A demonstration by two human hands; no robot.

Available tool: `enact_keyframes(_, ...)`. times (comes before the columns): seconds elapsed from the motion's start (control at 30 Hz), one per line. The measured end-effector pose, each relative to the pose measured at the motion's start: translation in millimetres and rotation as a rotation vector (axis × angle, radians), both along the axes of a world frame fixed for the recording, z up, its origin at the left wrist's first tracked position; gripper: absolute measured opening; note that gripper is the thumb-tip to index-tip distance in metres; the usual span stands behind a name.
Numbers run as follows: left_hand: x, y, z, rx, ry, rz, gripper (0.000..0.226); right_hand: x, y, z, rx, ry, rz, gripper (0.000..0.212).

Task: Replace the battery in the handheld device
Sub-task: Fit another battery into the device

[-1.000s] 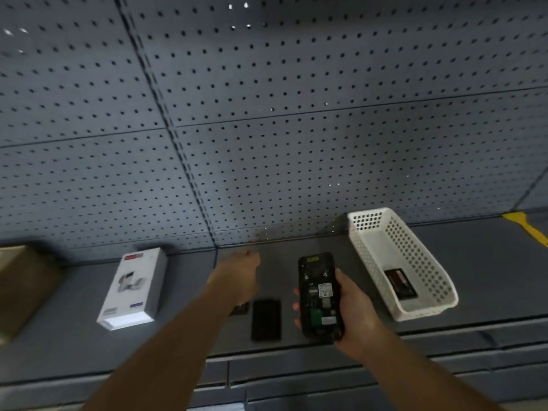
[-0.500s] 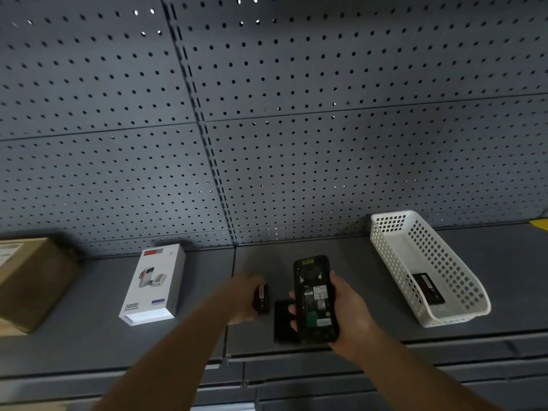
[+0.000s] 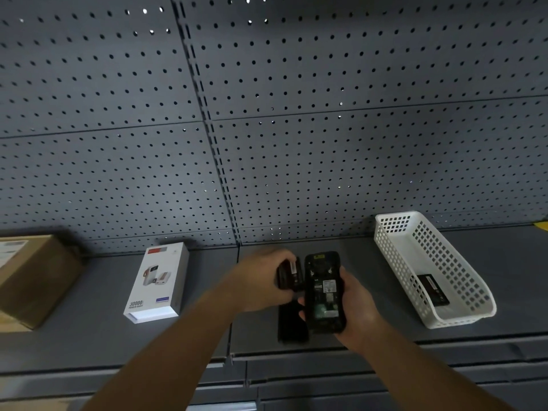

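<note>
My right hand [image 3: 354,310] holds the black handheld device [image 3: 324,292] upright with its back facing me, the battery bay uncovered and labels showing inside. My left hand [image 3: 261,280] grips a black battery [image 3: 290,274] right beside the device's upper left edge. The black back cover [image 3: 292,324] lies flat on the grey shelf [image 3: 98,336] under and left of the device. Another black battery [image 3: 433,290] lies inside the white basket [image 3: 462,317] to the right.
A white power bank box [image 3: 160,283] lies on the shelf to the left, and a brown cardboard box [image 3: 32,280] stands at the far left. A grey pegboard wall [image 3: 267,129] rises behind. The shelf's front edge runs just below my hands.
My left hand picked the battery up from the shelf and carried it right, up against the device. The camera view shifted left and down slightly.
</note>
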State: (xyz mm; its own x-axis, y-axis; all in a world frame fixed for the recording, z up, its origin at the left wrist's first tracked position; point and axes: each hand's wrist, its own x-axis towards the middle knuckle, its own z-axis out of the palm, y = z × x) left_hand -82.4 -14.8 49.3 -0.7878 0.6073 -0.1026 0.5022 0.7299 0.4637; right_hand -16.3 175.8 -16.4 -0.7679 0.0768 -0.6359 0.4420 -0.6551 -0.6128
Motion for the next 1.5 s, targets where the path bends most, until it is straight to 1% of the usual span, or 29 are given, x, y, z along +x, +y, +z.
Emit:
enact_keyframes(0.13,17.4,14.7,6.3,0.07,-0.031,-0.149,0.053,-1.0,0.5,1.6,-0.026,0.02,-0.012,0.06)
enact_keyframes(0.2,25.4,20.6,4.9,0.085,-0.032,-0.19,0.052,-1.9,0.3,1.6,-0.036,0.015,-0.007,0.06)
enact_keyframes(0.4,39.1,25.9,4.3,0.123,-0.024,-0.2,0.052,0.0,2.2,1.3,-0.105,0.038,0.007,0.066)
enact_keyframes(0.53,42.8,27.5,9.1,0.132,-0.003,-0.23,0.038,1.6,4.0,0.7,-0.101,0.057,0.021,0.064)
enact_keyframes(0.63,43.1,28.5,5.8,0.109,0.056,-0.248,0.035,2.4,4.6,-1.2,-0.099,0.064,0.026,0.064)
enact_keyframes(0.8,41.9,29.0,-1.5,0.059,0.063,-0.227,0.044,1.8,6.8,-5.4,-0.089,0.081,0.029,0.063)
enact_keyframes(0.9,41.3,30.7,-5.5,0.065,0.07,-0.23,0.039,1.3,7.0,-7.6,-0.095,0.083,0.031,0.063)
enact_keyframes(1.03,38.3,28.5,-16.9,0.095,0.076,-0.154,0.05,2.4,5.9,-12.6,-0.076,0.063,0.057,0.064)
enact_keyframes(1.17,37.7,27.7,-27.3,0.104,0.069,-0.133,0.055,3.6,6.7,-12.6,-0.086,0.067,0.062,0.066)
enact_keyframes(1.3,40.4,26.3,-34.7,0.167,0.099,-0.109,0.052,3.7,8.6,-10.2,-0.1,0.077,0.053,0.066)
enact_keyframes(1.5,47.0,29.9,-41.4,0.206,0.127,-0.045,0.047,4.1,8.4,-7.6,-0.103,0.072,0.051,0.065)
